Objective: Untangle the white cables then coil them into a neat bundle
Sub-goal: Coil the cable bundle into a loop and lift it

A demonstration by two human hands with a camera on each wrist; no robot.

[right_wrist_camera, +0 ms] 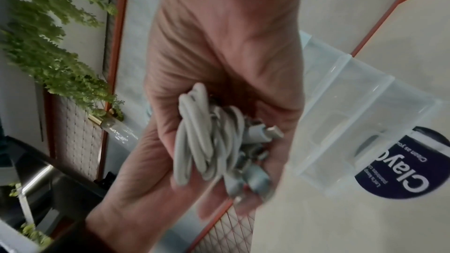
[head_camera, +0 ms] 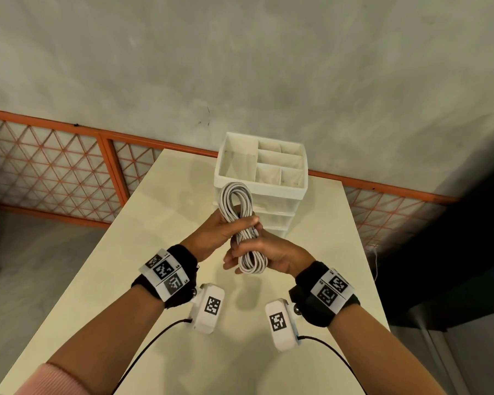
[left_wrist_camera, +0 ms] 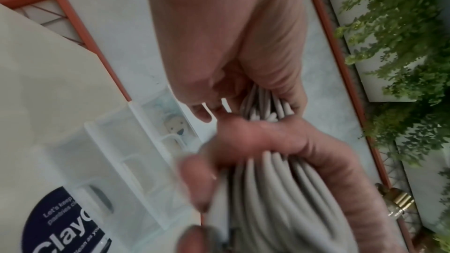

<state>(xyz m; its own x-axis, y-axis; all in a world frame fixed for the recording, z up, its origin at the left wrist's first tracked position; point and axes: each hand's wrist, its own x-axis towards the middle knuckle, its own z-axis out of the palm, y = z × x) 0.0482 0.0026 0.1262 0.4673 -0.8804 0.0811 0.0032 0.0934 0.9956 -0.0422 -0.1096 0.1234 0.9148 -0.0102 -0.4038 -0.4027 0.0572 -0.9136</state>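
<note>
- Head view: white cables (head_camera: 241, 223), coiled in a long bundle, held above the table (head_camera: 154, 252).
- Left hand (head_camera: 220, 229): fingers curled round the bundle's middle.
- Right hand (head_camera: 265, 252): closed round its lower loops.
- Drawer organiser (head_camera: 268, 181): dark round label (right_wrist_camera: 394, 170), partly legible, reading "Clay…".
</note>
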